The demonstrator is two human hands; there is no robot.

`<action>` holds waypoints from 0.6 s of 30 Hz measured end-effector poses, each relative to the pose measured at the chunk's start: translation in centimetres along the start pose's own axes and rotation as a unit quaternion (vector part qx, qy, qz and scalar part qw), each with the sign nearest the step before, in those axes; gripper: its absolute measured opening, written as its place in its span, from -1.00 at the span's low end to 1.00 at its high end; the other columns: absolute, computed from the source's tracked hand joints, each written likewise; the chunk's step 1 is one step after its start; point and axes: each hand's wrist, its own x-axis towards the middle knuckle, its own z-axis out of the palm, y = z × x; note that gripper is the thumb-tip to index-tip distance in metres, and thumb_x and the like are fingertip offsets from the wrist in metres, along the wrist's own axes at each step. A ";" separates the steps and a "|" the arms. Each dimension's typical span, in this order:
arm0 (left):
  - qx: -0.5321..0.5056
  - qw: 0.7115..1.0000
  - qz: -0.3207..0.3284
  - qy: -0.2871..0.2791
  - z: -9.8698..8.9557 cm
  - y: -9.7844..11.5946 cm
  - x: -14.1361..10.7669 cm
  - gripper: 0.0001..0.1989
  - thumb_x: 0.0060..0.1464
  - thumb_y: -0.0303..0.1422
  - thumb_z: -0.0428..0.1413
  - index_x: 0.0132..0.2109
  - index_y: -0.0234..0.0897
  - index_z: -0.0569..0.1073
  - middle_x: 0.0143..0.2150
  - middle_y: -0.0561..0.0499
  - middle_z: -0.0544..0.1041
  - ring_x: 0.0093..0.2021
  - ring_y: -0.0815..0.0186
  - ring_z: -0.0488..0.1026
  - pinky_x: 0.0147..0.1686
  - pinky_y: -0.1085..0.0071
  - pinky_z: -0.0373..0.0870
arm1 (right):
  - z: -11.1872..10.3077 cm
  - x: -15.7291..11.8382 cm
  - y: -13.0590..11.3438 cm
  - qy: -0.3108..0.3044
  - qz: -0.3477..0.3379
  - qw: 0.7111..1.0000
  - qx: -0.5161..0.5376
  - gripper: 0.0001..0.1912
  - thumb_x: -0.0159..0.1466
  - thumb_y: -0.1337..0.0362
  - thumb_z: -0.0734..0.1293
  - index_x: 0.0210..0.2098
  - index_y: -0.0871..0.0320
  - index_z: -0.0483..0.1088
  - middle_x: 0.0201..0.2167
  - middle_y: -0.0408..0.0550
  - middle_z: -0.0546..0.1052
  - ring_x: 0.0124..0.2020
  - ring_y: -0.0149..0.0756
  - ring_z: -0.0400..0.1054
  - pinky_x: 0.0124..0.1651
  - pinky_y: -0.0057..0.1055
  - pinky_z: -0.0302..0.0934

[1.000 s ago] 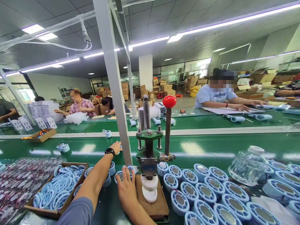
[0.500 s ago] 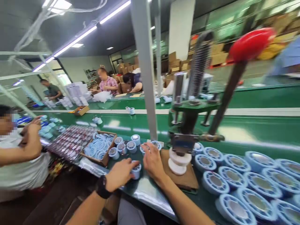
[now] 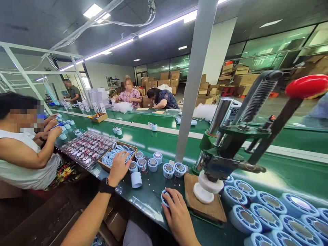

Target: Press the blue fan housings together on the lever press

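My left hand, with a black watch on its wrist, reaches over the near edge of a cardboard box of light blue rings. Its fingers are spread. My right hand curls round a light blue round part at the bench's front edge. A blue cup-shaped part lies tipped just right of my left hand. Several round parts with metal discs, such as one at the back, stand behind it. Two more stand left of the hand press, whose white pads show above a brown board.
Rows of finished-looking blue round parts fill the right side. A tray of small parts lies left of the box. A grey post rises behind the bench. A person in a white top sits at the left; others work across the belt.
My left hand has moved from a round part to the box of rings. My right hand has come down and nearer, onto a round part. The camera view has shifted, and the blur is gone.
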 end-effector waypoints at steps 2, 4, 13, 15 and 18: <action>0.004 1.000 0.005 0.002 0.4 -1.5 0.9 -0.71 0.26 -0.32 0.02 0.05 -0.30 0.48 0.03 -0.21 0.47 0.09 0.01 0.37 0.10 -0.04 0.39 | -1.1 -1.3 0.0 0.030 0.009 0.999 0.021 -0.82 0.40 0.32 0.17 -0.14 0.13 0.40 -0.04 0.05 0.47 0.00 -0.14 0.34 -0.03 -0.20 0.34; 0.009 1.000 0.011 0.009 0.8 -1.4 0.5 -0.70 0.27 -0.30 0.01 0.05 -0.32 0.48 0.07 -0.25 0.44 0.14 -0.04 0.33 0.14 -0.08 0.35 | -2.2 -2.5 0.1 0.050 0.020 0.998 0.029 -0.83 0.41 0.28 0.17 -0.16 0.12 0.40 -0.04 0.03 0.48 0.02 -0.15 0.34 -0.02 -0.20 0.33; 0.027 0.991 -0.083 0.101 0.7 4.5 -10.7 -0.62 0.32 -0.30 -0.02 0.22 -0.29 0.36 0.20 -0.29 0.32 0.19 -0.08 0.26 0.15 -0.11 0.28 | -4.1 -5.2 0.8 0.051 0.065 0.995 0.057 -0.89 0.39 0.29 0.24 -0.17 0.12 0.41 -0.02 0.02 0.48 0.05 -0.17 0.34 0.01 -0.22 0.30; 0.013 0.993 -0.106 0.045 1.5 5.1 -11.4 -0.53 0.33 -0.27 -0.04 0.32 -0.29 0.24 0.19 -0.30 0.32 0.14 -0.05 0.30 0.10 -0.08 0.33 | -4.2 -5.1 0.7 0.047 0.076 0.994 0.065 -0.89 0.39 0.28 0.25 -0.19 0.12 0.41 -0.03 0.03 0.47 0.03 -0.17 0.35 0.01 -0.20 0.30; -0.030 0.988 -0.148 -0.012 2.3 5.5 -10.6 -0.45 0.33 -0.26 -0.06 0.38 -0.33 0.12 0.08 -0.27 0.34 0.05 0.02 0.38 0.03 0.02 0.42 | -4.5 -4.8 0.6 0.040 0.072 0.994 0.072 -0.89 0.40 0.26 0.25 -0.18 0.12 0.41 -0.04 0.04 0.47 0.03 -0.18 0.34 0.02 -0.20 0.29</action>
